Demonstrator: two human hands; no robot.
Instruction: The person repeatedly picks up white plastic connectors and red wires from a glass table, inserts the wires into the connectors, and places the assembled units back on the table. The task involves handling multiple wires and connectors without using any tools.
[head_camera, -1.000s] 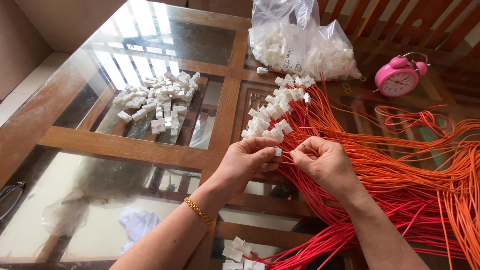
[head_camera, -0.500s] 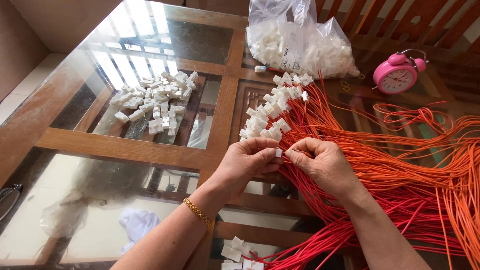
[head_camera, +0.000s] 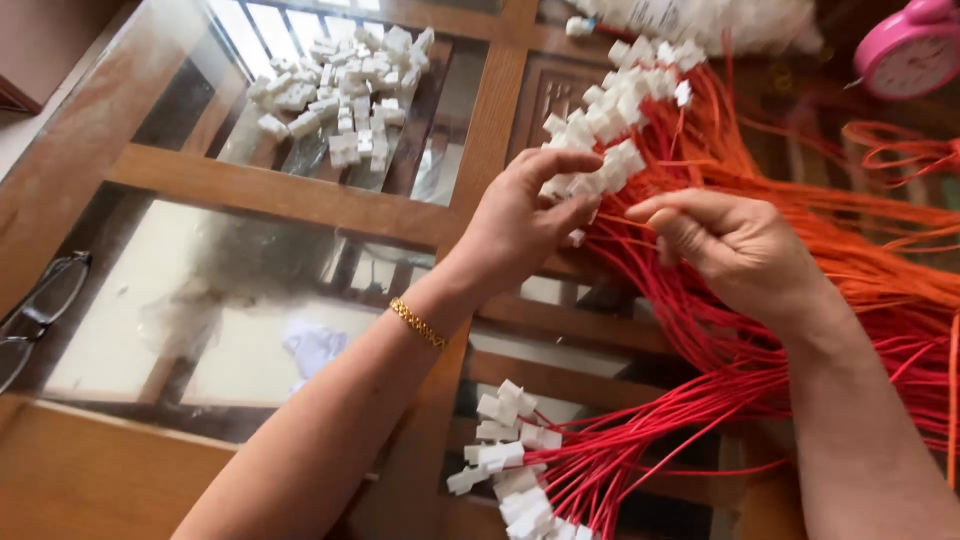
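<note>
White plastic connector (head_camera: 577, 237), small and blocky, sits pinched between the thumb and fingers of the left hand (head_camera: 525, 220), just beside the fanned ends of a red wire bundle (head_camera: 760, 330) over the glass tabletop (head_camera: 170, 310). It looks light, hard and a little slick, best taken by its flat sides. The right hand (head_camera: 735, 250) is closed on a thin red wire, its fingertips pressed together close to the connector; the wire appears soft and springy, easiest to steer near its tip. More wires already capped in white spread out beyond the hands and lie nearer the camera. A loose pile of white connectors (head_camera: 335, 100) rests on the glass, well apart. Dark-rimmed spectacles (head_camera: 35, 320) lie at the wooden frame's edge, a pink alarm clock (head_camera: 915, 50) far right.
</note>
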